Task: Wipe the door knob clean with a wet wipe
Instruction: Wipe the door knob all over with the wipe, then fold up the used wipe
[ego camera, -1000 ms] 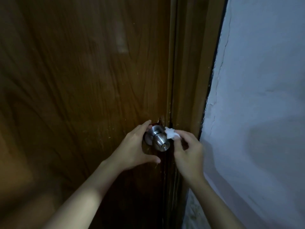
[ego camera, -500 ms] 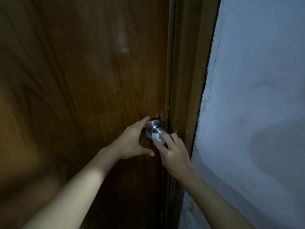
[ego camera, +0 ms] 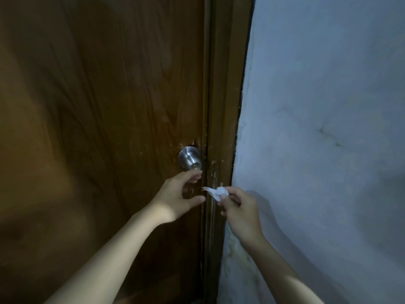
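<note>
**A:** Head view puts the door knob on the right edge of the brown door, a brushed metal ball with its keyhole facing out; nothing covers it

**B:** And the wet wipe?

**A:** Off the knob, below and to its right, level with the door frame. The right hand pinches it into a small white wad between thumb and fingertips, one corner sticking out toward the door, probably so a fresh fold can meet the metal

**B:** What is the left hand doing?

**A:** It sits just under the knob, fingers spread and loosely curled, holding nothing. The forefinger tip reaches the knob's lower edge; whether it touches is hard to tell. It likely stays close to steady the knob for another pass

**B:** Anything else?

**A:** A pale, cracked wall right of the frame, and light scuffs on the wood around the latch
</note>
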`<state>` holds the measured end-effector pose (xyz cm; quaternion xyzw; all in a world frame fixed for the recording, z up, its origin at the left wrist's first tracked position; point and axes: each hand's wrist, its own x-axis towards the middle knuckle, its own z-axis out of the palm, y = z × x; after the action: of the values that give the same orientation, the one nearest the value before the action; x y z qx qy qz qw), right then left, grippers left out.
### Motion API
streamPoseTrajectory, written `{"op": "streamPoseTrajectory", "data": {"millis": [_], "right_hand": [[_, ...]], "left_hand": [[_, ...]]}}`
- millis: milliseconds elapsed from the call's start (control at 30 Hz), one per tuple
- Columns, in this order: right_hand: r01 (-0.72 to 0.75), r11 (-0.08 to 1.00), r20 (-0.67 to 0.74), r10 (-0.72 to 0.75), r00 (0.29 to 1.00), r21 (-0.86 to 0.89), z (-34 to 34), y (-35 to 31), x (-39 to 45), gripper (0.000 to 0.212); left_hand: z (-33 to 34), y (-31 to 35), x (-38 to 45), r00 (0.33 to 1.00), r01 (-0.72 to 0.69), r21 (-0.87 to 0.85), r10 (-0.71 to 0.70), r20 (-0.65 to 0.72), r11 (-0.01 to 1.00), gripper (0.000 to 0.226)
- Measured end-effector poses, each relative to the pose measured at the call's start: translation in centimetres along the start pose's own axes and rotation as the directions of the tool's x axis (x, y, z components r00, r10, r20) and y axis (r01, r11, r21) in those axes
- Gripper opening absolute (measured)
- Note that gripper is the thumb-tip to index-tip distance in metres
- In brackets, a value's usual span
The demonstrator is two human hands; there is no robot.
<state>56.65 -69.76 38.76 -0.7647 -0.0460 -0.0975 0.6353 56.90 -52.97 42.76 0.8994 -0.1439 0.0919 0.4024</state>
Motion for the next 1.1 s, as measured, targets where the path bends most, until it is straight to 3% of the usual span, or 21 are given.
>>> {"op": "streamPoseTrajectory", "data": {"millis": [167, 367, 500, 700, 800, 1000, 1100], "right_hand": [[-0.064, 0.991, 0.060, 0.058, 0.996, 0.116, -2.9, -1.8, -6.0, 0.007], [-0.085, 0.981, 0.151, 0.059, 0.987, 0.176, -4.8, -3.0, -12.5, 0.018], [-0.126, 0.957, 0.249, 0.060, 0.967, 0.260, -5.8, -4.3, -15.9, 0.020], [-0.212, 0.919, 0.318, 0.102, 0.942, 0.333, -7.3, -4.9, -20.6, 0.026], [-0.229, 0.907, 0.341, 0.103, 0.934, 0.354, -8.4, -5.4, -21.9, 0.016], [-0.220, 0.903, 0.308, 0.105, 0.946, 0.369, -10.6, -5.1, -24.5, 0.024], [-0.217, 0.910, 0.247, 0.133, 0.960, 0.353, -11.7, -4.1, -26.6, 0.013]], "left_hand": [[2.4, 4.6, -5.8, 0.992, -0.021, -0.090, 0.009, -0.128, 0.996, 0.043], [3.8, 8.7, -13.4, 0.931, -0.152, 0.020, 0.150, -0.334, 0.988, 0.018], [4.4, 10.7, -16.8, 0.947, -0.161, 0.019, 0.160, -0.280, 0.987, 0.020], [4.9, 12.2, -20.2, 0.987, -0.057, -0.092, 0.043, -0.152, 0.994, 0.022], [4.7, 13.0, -21.1, 0.999, -0.012, -0.097, 0.007, -0.051, 0.995, 0.018], [5.0, 13.6, -22.8, 0.998, 0.018, -0.115, -0.012, 0.056, 0.993, 0.009], [6.8, 13.8, -24.2, 0.998, 0.056, -0.198, -0.049, 0.041, 0.979, 0.007]]}}
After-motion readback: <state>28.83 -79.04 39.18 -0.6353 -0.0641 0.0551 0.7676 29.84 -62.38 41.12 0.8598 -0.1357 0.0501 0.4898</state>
